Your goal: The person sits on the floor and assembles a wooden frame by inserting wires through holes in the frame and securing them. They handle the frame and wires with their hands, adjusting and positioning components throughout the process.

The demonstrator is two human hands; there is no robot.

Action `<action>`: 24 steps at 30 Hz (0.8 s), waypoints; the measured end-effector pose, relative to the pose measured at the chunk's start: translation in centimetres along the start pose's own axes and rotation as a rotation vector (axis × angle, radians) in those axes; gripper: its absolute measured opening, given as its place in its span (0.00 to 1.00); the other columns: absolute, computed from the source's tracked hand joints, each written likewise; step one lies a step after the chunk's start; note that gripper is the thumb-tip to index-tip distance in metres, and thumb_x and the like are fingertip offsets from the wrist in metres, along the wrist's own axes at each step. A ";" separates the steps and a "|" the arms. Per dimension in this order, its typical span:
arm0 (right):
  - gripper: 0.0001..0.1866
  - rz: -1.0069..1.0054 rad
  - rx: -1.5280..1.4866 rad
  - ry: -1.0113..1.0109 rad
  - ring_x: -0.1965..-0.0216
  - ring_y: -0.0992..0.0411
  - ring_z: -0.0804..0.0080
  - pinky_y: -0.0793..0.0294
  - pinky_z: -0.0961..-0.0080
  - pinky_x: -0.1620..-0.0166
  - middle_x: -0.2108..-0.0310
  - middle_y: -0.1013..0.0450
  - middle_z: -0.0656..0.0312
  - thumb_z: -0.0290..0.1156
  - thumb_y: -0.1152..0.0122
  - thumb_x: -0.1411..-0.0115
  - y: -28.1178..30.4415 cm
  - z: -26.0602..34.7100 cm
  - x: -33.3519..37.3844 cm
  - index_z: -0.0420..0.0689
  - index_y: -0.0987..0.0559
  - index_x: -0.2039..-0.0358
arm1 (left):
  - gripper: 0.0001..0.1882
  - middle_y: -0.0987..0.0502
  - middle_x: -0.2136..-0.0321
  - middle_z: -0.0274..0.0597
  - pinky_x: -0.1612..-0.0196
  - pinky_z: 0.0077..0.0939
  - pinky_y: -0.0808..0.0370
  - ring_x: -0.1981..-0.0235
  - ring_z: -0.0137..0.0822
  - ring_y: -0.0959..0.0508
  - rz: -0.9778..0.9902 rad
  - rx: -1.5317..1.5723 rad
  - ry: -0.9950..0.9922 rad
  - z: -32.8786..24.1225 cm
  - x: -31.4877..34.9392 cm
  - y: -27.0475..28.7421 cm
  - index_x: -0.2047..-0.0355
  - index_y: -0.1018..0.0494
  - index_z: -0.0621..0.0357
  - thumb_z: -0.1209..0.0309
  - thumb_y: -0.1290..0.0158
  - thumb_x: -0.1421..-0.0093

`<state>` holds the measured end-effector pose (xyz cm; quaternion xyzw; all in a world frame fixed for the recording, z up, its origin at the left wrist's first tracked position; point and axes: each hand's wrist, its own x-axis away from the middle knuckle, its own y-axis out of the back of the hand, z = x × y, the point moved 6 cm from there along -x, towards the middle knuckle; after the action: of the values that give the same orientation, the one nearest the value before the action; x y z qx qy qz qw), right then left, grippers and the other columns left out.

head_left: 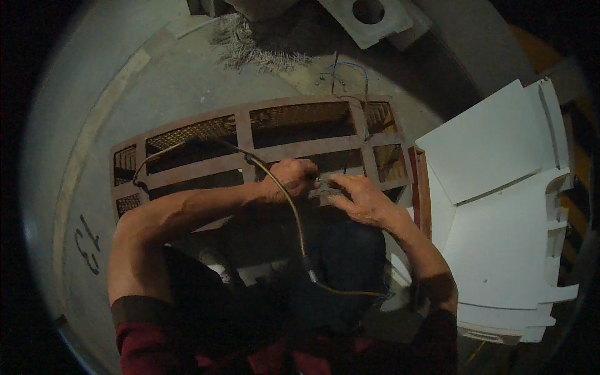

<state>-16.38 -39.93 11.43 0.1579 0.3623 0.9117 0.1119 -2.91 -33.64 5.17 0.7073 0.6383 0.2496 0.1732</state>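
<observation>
A brown frame with a grid of bars and woven mesh in some openings lies on the floor before me. Over its near middle, my left hand is closed with the fingers curled in. Beside it, my right hand pinches with thumb and forefinger. A small pale bit shows between my fingertips, too small and dim to name. A thin brown cable or tube arches from the frame's left side, passes by my left hand and runs down over my lap to the right.
White moulded panels lean close on my right, beside a reddish-brown strip. Blue wires stick up behind the frame. Farther back are a grey stringy mop head and a grey plate with a round hole.
</observation>
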 end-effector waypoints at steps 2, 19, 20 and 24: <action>0.13 -0.062 -0.103 0.049 0.59 0.28 0.41 0.29 0.54 0.56 0.63 0.25 0.42 0.30 0.41 0.41 -0.2 -0.1 0.3 0.35 0.23 0.59 | 0.14 0.23 0.64 0.55 0.55 0.46 0.25 0.60 0.56 0.22 -0.054 0.151 -0.087 -0.9 1.0 0.4 0.61 0.23 0.63 0.64 0.43 0.40; 0.21 -0.875 -1.118 -0.389 0.81 0.45 0.78 0.43 0.76 0.74 0.82 0.44 0.70 0.44 0.49 0.30 -0.1 1.0 0.8 0.49 0.36 0.78 | 0.37 0.29 0.52 0.58 0.63 0.43 0.21 0.58 0.53 0.21 0.048 -0.602 -0.326 -0.1 -0.1 -0.2 0.36 0.47 0.63 0.68 0.44 0.43; 0.22 -0.892 -0.989 -0.511 0.81 0.46 0.79 0.45 0.74 0.76 0.83 0.45 0.71 0.45 0.50 0.30 -0.6 1.2 1.2 0.50 0.37 0.80 | 0.32 0.29 0.56 0.55 0.64 0.41 0.21 0.60 0.50 0.21 -0.040 -0.622 -0.348 -0.3 0.0 0.2 0.41 0.42 0.63 0.67 0.44 0.43; 0.23 -0.686 -0.641 -0.531 0.80 0.44 0.79 0.45 0.72 0.76 0.84 0.40 0.70 0.44 0.49 0.31 -2.4 3.3 1.0 0.46 0.33 0.82 | 0.32 0.30 0.57 0.54 0.68 0.41 0.21 0.63 0.51 0.23 -0.072 -0.614 -0.433 -0.8 0.2 0.1 0.40 0.41 0.62 0.69 0.47 0.44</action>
<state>-15.91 -35.84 12.22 0.2134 0.0561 0.8163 0.5337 -3.25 -33.47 5.87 0.6359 0.5068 0.2676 0.5169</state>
